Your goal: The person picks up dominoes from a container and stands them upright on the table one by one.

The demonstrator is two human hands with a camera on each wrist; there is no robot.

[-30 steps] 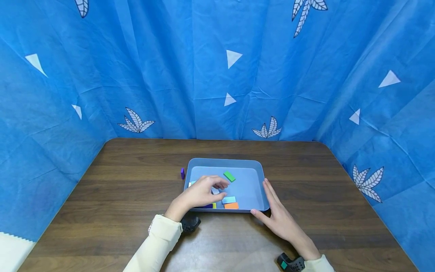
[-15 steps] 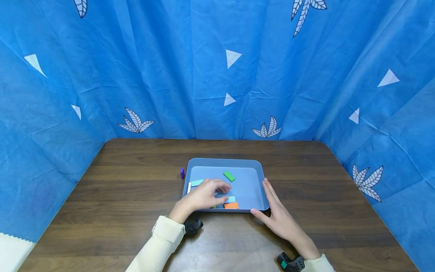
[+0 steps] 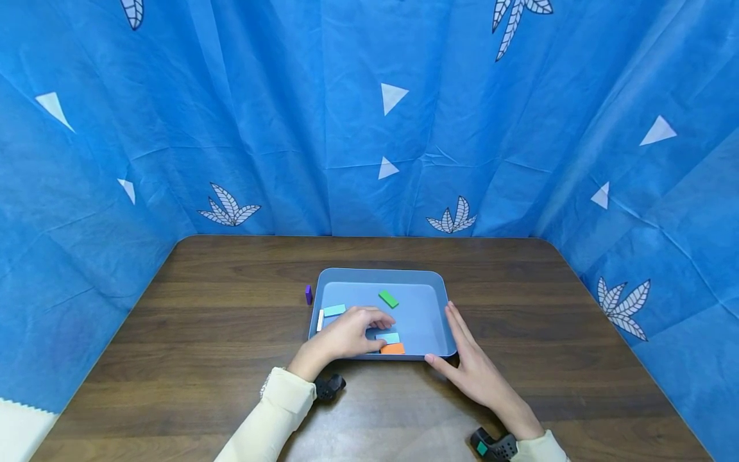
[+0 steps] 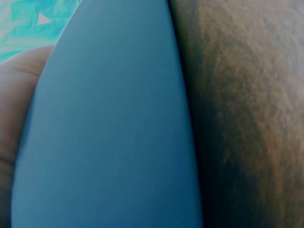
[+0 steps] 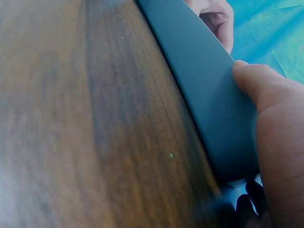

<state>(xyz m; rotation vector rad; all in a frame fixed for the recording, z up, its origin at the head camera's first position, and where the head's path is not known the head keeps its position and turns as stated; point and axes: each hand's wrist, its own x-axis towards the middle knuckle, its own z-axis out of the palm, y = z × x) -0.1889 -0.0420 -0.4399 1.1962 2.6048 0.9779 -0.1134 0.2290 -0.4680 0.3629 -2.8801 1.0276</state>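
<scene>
A shallow blue-grey tray holds several small flat blocks. My left hand reaches over its front left part, fingers bent and thumb apart from them. A light blue block shows in the gap between, and the thumb tip is right at an orange block. What lies under the palm is hidden. My right hand rests with straight fingers along the tray's right side, thumb at the front corner. In the right wrist view that thumb touches the tray's rim. Only the tray's outer wall fills the left wrist view.
Inside the tray are a green block toward the back, another light blue block and a white block at the left. A purple block stands outside on the wooden table. A blue curtain surrounds the table.
My left hand has moved slightly right and toward the tray's front, uncovering the white and light blue blocks at the left and covering a dark blue and a yellow one. The right hand stays put.
</scene>
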